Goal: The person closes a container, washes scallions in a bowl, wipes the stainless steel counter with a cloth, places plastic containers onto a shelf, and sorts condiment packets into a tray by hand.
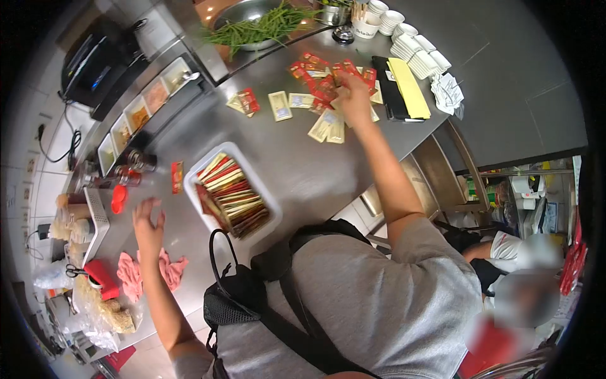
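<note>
My right hand (355, 98) reaches to the far side of the steel counter, its bent fingers on a red packet in a loose pile of red packets (323, 88). Cream packets (328, 126) lie around that pile. My left hand (148, 221) hovers over the near left of the counter, fingers apart and slightly curled, holding nothing. Between the hands stands a white plastic tub (273, 205), packed with red and cream packets (232, 196) on edge in a row. A single red packet (177, 177) lies left of the tub, near a red lid (118, 198).
A metal bowl of green stalks (262, 28) sits at the back. Stacked white dishes (420, 54) and a black folder with yellow paper (407, 88) are back right. Pink cloth (130, 276), scissors (76, 271) and seasoning jars (142, 160) lie left. Another person (505, 259) is behind, at right.
</note>
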`<state>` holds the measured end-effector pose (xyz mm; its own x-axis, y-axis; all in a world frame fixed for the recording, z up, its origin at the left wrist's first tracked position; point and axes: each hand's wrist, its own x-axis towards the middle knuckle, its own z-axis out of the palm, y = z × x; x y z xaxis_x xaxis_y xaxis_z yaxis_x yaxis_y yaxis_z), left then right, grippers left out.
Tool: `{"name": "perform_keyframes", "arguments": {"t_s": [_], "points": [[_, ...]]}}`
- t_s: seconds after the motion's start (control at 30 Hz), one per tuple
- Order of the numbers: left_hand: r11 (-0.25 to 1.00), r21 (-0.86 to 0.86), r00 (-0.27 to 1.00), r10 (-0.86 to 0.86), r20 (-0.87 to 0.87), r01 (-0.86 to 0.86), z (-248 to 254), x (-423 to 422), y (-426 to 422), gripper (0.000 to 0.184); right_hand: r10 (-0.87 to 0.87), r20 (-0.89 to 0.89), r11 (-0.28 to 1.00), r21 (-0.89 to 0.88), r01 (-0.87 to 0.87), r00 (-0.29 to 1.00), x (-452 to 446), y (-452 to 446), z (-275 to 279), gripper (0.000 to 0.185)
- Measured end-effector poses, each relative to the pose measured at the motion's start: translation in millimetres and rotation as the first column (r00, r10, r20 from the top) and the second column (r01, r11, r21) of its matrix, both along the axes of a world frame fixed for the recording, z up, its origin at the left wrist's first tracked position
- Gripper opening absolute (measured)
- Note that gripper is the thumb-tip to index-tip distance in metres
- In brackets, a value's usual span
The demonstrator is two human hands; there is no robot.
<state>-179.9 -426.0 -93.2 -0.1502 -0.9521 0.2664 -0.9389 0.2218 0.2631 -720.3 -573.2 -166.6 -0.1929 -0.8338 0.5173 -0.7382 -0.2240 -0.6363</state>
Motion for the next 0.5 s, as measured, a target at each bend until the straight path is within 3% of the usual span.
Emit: {"name": "perform_keyframes", "arguments": {"t_s": [0.07, 0.17, 0.23, 0.3, 0.37, 0.43, 0.5], "points": [[0.991, 0.034, 0.986, -0.128, -0.111, 0.133, 17, -67, -49, 0.027, -0.222, -0.221, 0.910, 0.303, 0.283, 0.950, -68, -32, -14, 0.044], [0.919, 0.117, 0.921, -0.358, -0.155, 0.377, 22, -171, -113, 0.032, -0.173, -0.334, 0.646, 0.672, 0.363, 0.927, -118, -80, -46, 0.061], [0.788, 0.211, 0.807, -0.517, -0.284, 0.579, 10, -228, -157, 0.040, -0.186, -0.383, 0.735, 0.557, 0.387, 0.905, -100, -75, -51, 0.067], [0.700, 0.410, 0.805, -0.437, -0.401, 0.584, -16, -276, -200, 0.050, -0.162, -0.363, 0.777, 0.526, 0.346, 0.917, -78, -73, -61, 0.072], [0.703, 0.335, 0.778, -0.544, -0.314, 0.627, -40, -311, -240, 0.066, -0.154, -0.300, 0.863, 0.423, 0.276, 0.941, -55, -64, -69, 0.069], [0.777, 0.327, 0.840, -0.528, -0.124, 0.538, -72, -344, -284, 0.077, -0.133, -0.243, 0.915, 0.343, 0.214, 0.961, -35, -50, -71, 0.068], [0.865, 0.379, 0.944, -0.292, -0.154, 0.329, -98, -374, -317, 0.077, -0.102, -0.184, 0.945, 0.290, 0.153, 0.978, -15, -38, -70, 0.068]]}}
